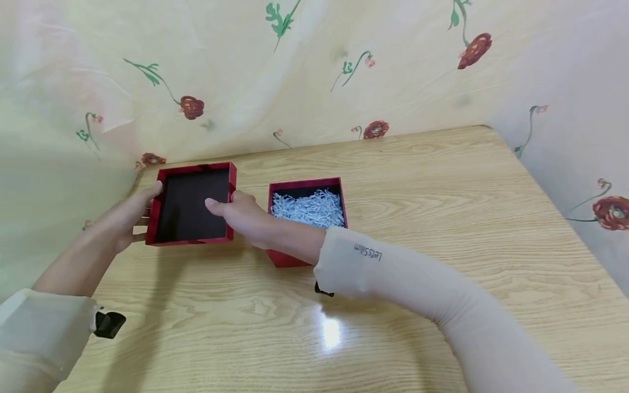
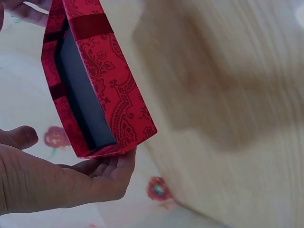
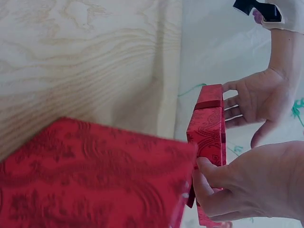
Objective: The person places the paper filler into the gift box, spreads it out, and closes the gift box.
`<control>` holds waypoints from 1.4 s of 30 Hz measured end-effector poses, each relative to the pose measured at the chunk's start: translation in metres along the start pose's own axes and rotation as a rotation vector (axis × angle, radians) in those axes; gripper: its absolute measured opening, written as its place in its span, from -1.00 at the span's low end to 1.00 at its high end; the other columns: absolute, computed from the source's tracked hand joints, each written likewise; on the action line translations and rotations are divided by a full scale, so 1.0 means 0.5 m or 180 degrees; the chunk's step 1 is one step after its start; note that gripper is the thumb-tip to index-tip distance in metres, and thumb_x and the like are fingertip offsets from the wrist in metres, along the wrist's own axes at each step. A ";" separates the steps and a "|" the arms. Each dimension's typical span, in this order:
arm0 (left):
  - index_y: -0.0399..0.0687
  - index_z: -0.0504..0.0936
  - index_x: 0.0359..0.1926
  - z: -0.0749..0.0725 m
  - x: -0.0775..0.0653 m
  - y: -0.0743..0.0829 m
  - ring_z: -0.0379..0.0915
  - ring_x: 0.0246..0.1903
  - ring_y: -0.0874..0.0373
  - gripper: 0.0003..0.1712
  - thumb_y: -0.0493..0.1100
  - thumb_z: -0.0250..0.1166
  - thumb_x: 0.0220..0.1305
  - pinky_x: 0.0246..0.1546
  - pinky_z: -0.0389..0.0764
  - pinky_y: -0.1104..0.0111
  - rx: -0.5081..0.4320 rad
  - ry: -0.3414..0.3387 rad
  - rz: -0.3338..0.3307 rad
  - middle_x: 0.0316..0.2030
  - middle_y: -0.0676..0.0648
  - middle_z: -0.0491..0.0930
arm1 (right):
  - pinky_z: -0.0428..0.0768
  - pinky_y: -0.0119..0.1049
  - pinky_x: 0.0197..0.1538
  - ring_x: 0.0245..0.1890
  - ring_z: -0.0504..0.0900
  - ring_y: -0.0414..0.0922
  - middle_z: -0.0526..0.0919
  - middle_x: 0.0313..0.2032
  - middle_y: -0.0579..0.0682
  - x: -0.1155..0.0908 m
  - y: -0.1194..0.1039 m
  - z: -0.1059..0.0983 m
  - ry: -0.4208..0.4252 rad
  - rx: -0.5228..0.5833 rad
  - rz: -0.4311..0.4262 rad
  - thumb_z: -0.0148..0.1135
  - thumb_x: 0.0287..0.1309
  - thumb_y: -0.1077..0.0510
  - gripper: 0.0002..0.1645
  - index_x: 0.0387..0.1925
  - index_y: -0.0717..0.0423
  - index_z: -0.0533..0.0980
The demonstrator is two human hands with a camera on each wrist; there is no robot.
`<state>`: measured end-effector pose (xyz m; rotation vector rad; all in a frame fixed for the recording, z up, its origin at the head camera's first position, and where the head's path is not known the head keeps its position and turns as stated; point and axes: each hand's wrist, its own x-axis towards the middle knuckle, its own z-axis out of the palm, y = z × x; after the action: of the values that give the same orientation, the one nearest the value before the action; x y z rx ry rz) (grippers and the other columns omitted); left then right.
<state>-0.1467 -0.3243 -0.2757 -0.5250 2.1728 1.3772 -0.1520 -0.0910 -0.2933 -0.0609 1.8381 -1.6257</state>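
While flowered cloth (image 1: 304, 103) borders wood (image 1: 221, 327), hands (image 1: 245, 215) hold a lid (image 1: 187, 204)—right (image 3: 259, 183) pinching, left (image 3: 261, 102) straight-fingered.

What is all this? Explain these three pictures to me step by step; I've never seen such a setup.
There is no machine here: a person works with two bare hands. The widest picture comes from a camera on the head, looking forward and down. The other two come from a camera on each wrist, close to that hand's work.

On the light wood-grain table stands an open red patterned box with pale blue shredded filling. Behind it hangs a pale cloth with printed flowers.

Held above the table is a shallow, square red patterned lid with a dark inside. The right hand grips one side, thumb over the inside; the left hand touches the opposite side with its fingers.
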 end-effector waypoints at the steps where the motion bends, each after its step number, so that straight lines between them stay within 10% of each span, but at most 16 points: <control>1: -0.12 0.25 0.10 0.002 -0.001 0.005 0.15 0.03 -0.06 -0.27 0.41 -0.28 0.36 0.08 0.27 0.06 -0.0022 -0.0021 0.0029 0.01 -0.14 0.21 | 0.19 -0.03 0.38 0.42 0.10 -0.05 0.08 0.45 0.00 -0.004 -0.003 -0.007 -0.0008 0.0003 -0.0024 0.10 0.32 -0.15 -0.08 0.49 0.11 -0.06; 20: 0.06 0.34 0.01 0.103 -0.040 0.092 0.20 -0.02 0.04 -0.46 0.37 -0.08 0.35 0.22 0.17 -0.01 -0.0433 -0.0198 0.0395 -0.05 -0.04 0.26 | 0.14 0.04 0.39 0.37 0.19 0.14 0.05 0.45 0.03 -0.086 -0.024 -0.159 -0.0267 0.0018 -0.0163 0.07 0.35 -0.15 -0.08 0.48 0.15 -0.10; 42: -0.19 0.34 0.07 0.248 -0.064 0.176 0.23 0.03 -0.06 -0.42 0.24 -0.05 0.42 0.26 0.26 0.05 -0.0852 -0.0709 0.0818 -0.04 -0.17 0.25 | 0.01 -0.02 0.44 0.38 0.10 0.14 0.11 0.37 0.17 -0.173 -0.001 -0.367 -0.0204 0.0020 -0.0408 -0.09 0.45 -0.02 -0.29 0.40 0.33 0.03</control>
<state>-0.1449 -0.1735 -0.2375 -0.1764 1.9372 1.7873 -0.1778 0.1063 -0.2553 -0.2298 1.8123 -1.6968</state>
